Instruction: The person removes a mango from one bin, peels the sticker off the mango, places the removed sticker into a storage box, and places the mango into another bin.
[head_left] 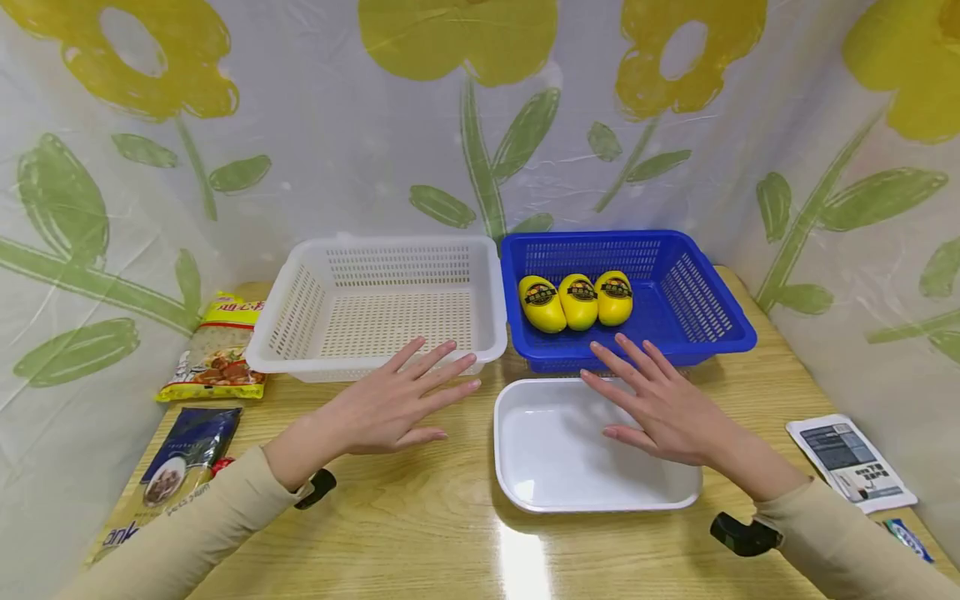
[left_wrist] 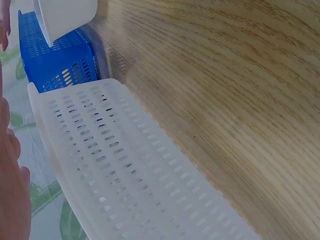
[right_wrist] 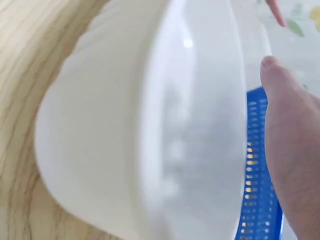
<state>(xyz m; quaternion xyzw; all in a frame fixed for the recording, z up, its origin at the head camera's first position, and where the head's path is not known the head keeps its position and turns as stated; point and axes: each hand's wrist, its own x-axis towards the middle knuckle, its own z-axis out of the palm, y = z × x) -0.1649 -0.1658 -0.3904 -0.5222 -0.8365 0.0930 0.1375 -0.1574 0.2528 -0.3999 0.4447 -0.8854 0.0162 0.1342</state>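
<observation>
My left hand (head_left: 397, 404), fingers spread and holding nothing, hovers by the near edge of a white perforated basket (head_left: 300, 367). The right hand (head_left: 667, 412), also spread and holding nothing, is over a white rectangular tray (head_left: 525, 492), its fingertips reaching toward a blue perforated basket (head_left: 675, 321). Three yellow mangoes (head_left: 580, 303) with dark labels lie side by side in the left part of the blue basket. From the right wrist, the tray's side (right_wrist: 90, 130) fills much of the view beside my thumb (right_wrist: 287, 115).
On the left lie a yellow-edged food bag (head_left: 217, 350) and a dark blue and gold packet (head_left: 187, 450), partly covered by my sleeve. A white and grey pouch (head_left: 851, 462) and a small blue packet (head_left: 907, 540) lie at the right edge. A flower-print curtain (head_left: 337, 150) hangs behind the baskets.
</observation>
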